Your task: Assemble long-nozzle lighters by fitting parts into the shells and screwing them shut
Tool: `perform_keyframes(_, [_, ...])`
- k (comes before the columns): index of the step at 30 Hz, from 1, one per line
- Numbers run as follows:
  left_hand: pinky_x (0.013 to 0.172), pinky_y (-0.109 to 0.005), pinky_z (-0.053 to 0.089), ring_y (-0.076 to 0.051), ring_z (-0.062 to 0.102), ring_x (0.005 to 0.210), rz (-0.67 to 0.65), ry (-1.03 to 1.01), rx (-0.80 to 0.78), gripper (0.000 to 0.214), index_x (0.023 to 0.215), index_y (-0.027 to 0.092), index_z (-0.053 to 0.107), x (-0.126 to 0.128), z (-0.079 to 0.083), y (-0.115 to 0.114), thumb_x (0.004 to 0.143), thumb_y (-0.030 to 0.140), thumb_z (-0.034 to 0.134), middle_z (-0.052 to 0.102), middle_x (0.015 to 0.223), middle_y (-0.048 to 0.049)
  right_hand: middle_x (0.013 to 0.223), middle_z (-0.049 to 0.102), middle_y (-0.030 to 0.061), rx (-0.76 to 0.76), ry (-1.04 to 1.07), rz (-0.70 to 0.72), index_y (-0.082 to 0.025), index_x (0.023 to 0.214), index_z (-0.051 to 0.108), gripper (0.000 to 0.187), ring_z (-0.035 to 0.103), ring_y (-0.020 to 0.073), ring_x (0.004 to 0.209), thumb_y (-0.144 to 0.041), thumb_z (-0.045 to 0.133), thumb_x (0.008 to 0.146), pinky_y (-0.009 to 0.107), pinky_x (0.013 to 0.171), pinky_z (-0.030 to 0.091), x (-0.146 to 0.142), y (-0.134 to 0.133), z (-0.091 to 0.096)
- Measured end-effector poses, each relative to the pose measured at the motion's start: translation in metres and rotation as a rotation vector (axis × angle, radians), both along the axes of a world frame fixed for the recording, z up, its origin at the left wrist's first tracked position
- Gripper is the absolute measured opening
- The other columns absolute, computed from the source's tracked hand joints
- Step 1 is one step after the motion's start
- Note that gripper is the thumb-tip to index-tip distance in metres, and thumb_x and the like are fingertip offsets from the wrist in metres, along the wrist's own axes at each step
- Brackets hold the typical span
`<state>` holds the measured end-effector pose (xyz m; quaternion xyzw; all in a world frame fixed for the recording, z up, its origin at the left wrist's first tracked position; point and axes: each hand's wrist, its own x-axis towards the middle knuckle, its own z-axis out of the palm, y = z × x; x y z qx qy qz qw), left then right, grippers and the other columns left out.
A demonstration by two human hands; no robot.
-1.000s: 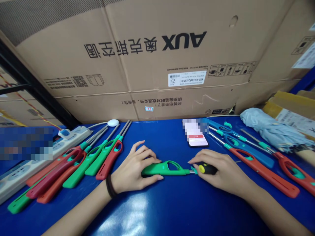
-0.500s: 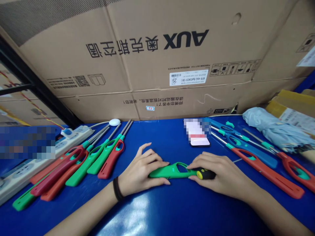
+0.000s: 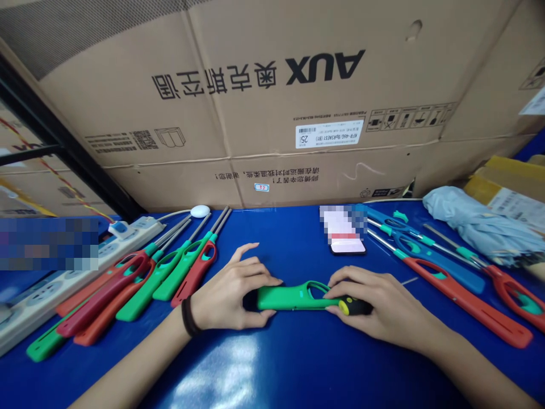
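Flat on the blue table lies a green long-reach lighter casing (image 3: 281, 297), with an oval trigger opening toward its right end. My left hand (image 3: 232, 292) has its thumb and index finger closed on the casing's left end, the other fingers curled or raised. At the other end, my right hand (image 3: 374, 298) pinches the casing with thumb and fingertips. Tucked under that palm is a short black-and-yellow handle (image 3: 355, 307), apparently a screwdriver's; its far end is hidden. No metal tube shows on this casing.
Several red and green lighters (image 3: 136, 295) lie at left beside a white power strip (image 3: 42, 289). More red and blue lighters (image 3: 468, 298) are on the right, near a folded umbrella (image 3: 477, 221). A phone (image 3: 347, 241) rests behind my right hand. A large cardboard box (image 3: 255, 125) stands behind.
My left hand has slid left along the green casing to its end, uncovering more of it. My right hand stays at the right end with the black-and-yellow handle.
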<state>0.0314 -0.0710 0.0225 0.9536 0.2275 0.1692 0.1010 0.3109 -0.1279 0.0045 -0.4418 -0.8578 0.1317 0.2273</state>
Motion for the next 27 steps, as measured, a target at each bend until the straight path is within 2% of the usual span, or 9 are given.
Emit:
perform_keyframes(13, [0.113,-0.051,0.014,-0.019,0.063,0.085,-0.003,-0.015,0.012,0.04,0.111,0.02,0.064,0.0007,-0.0016,-0.0016,0.074,0.035,0.07,0.069,0.091,-0.0029,0.098,0.063,-0.0024,-0.062,-0.033,-0.008,-0.029,0.092,0.065,0.009,0.063,0.0122,0.077,-0.027,0.059,0.086,0.023,0.064,0.045,0.0009,-0.0016,0.0002])
perform_keyframes(19, [0.112,-0.051,0.015,-0.017,0.064,0.081,-0.019,-0.031,0.025,0.029,0.104,0.021,0.066,0.0007,0.001,-0.0022,0.075,0.028,0.068,0.07,0.091,-0.001,0.098,0.063,-0.0021,-0.071,-0.03,-0.004,-0.029,0.095,0.066,0.011,0.063,0.0123,0.079,-0.026,0.058,0.087,0.023,0.066,0.046,-0.0005,-0.001,-0.0006])
perform_keyframes(27, [0.106,-0.042,0.027,-0.014,0.064,0.081,-0.042,-0.022,-0.06,0.031,0.109,0.024,0.066,-0.0015,0.0012,0.0017,0.078,0.026,0.069,0.067,0.087,0.0012,0.102,0.063,-0.0032,-0.041,-0.01,0.007,-0.033,0.098,0.067,0.017,0.064,0.0111,0.081,-0.024,0.058,0.087,0.023,0.066,0.045,-0.0016,-0.003,-0.0037])
